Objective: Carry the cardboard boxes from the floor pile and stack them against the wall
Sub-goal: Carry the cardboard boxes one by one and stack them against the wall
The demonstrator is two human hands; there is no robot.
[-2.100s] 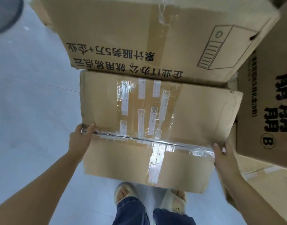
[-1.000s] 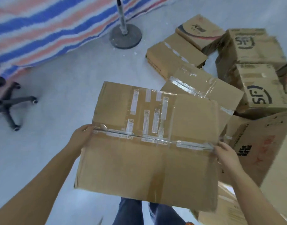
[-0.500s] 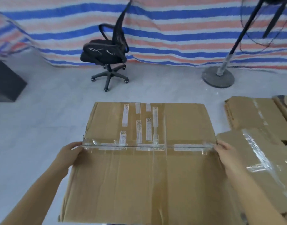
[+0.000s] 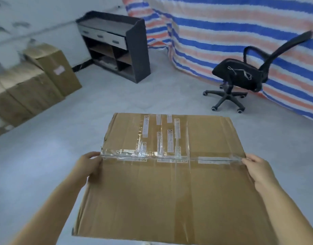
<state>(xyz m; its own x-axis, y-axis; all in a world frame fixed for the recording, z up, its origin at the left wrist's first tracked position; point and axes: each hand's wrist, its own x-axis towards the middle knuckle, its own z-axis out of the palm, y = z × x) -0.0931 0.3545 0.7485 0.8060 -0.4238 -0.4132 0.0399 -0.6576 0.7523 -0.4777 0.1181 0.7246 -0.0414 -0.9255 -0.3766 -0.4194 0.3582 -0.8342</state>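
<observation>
A wide brown cardboard box [image 4: 169, 191], taped across its top seam with several white labels, is held up in front of me above the floor. My left hand [image 4: 89, 165] grips its left side at the seam, thumb on top. On the right side my right hand [image 4: 258, 169] grips the same seam end. A row of stacked cardboard boxes [image 4: 33, 85] stands against the white wall at the far left.
A dark shelf unit with drawers [image 4: 116, 50] stands at the back near the wall corner. A black office chair [image 4: 240, 75] sits at the right before a striped tarp [image 4: 231, 32]. Grey floor [image 4: 134, 96] lies between me and these.
I have lifted the box from the floor pile and turned left with it. The pile and fan stand have left view; the wall stack and shelf unit have come into view.
</observation>
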